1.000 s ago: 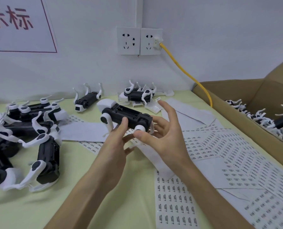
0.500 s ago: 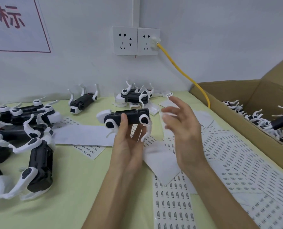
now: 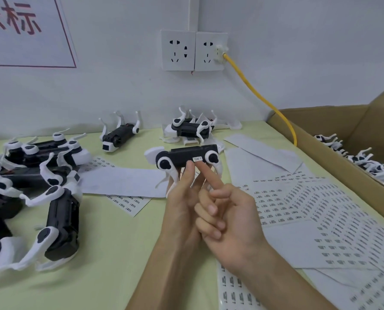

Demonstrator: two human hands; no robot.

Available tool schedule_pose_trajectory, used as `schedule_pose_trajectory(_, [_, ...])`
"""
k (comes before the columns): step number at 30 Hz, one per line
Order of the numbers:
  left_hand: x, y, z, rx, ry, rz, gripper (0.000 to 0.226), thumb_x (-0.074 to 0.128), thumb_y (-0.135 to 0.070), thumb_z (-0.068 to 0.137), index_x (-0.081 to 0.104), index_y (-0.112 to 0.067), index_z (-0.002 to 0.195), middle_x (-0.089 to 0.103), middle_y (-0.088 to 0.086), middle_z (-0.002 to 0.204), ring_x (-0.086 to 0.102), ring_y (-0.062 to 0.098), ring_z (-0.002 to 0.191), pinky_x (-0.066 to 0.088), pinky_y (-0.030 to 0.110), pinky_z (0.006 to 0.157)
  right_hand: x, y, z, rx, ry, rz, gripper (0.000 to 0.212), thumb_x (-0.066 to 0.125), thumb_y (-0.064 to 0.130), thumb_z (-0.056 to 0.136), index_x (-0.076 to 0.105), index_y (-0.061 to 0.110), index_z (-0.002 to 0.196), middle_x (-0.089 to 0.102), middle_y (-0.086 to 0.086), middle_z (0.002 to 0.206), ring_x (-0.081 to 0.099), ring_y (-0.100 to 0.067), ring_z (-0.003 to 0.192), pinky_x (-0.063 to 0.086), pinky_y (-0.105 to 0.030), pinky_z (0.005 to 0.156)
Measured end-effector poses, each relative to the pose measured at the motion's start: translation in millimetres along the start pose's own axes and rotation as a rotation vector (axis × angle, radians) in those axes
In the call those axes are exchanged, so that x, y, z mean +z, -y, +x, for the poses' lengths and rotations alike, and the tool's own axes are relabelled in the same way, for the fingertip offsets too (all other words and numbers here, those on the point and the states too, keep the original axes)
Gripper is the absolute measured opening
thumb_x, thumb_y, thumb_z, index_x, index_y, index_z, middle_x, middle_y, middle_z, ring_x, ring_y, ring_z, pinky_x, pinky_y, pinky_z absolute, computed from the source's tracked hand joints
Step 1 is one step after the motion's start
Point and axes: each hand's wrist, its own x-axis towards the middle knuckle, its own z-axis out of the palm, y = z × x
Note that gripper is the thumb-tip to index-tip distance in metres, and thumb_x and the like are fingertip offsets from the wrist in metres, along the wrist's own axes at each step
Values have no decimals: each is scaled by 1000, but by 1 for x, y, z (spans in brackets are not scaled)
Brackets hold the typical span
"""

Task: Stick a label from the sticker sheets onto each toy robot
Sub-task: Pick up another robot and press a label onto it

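Black, white-legged toy robot [image 3: 182, 156] bears a small white label [image 3: 197, 159].

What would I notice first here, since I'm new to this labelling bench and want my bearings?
The toy robot held up at centre by the left hand stands out, with the index finger of the right hand raised to a small white label on its black side. Next come the heap of robots at the table's left and the sticker sheets spread on the right, beside a cardboard box holding more.
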Motion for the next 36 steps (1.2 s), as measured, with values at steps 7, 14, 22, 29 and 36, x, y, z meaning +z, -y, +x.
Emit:
schedule_pose_trajectory(7, [3,-1,-2,24,-49,46,22,91,-41,63,81,-27,78,57,13,92,67,15,60,50,21,43,1,-4,1,-41,-59,-13,60,53,7,68,73,13,124,36,-2,49,23,-7,32,17,-16,31])
schedule_pose_trajectory(14, [9,-2,-5,84,-55,100,8,84,-42,66,81,-39,72,59,20,99,70,15,71,54,21,49,2,-5,0,-40,-54,-25,61,53,7,68,72,12,126,36,-2,50,23,-7,32,17,-17,31])
schedule_pose_trajectory(22, [4,0,-2,59,-94,106,83,86,-43,66,56,-8,136,47,4,61,60,16,60,53,23,47,0,-6,0,-46,-83,-5,55,49,9,76,70,10,127,37,-3,51,24,-7,32,19,-18,31])
schedule_pose_trajectory(29, [2,2,-2,57,-94,117,88,81,-39,76,44,-3,147,51,0,50,50,13,38,45,20,37,1,-7,0,-58,-97,-6,54,47,10,77,70,10,126,37,-3,51,25,-7,31,20,-17,30])
schedule_pose_trajectory(36, [0,1,-2,53,-128,124,61,84,-43,70,54,-20,118,53,2,54,49,17,39,46,20,41,1,-9,0,-51,-98,-19,55,51,10,75,71,10,126,36,-3,53,24,-8,32,20,-17,30])
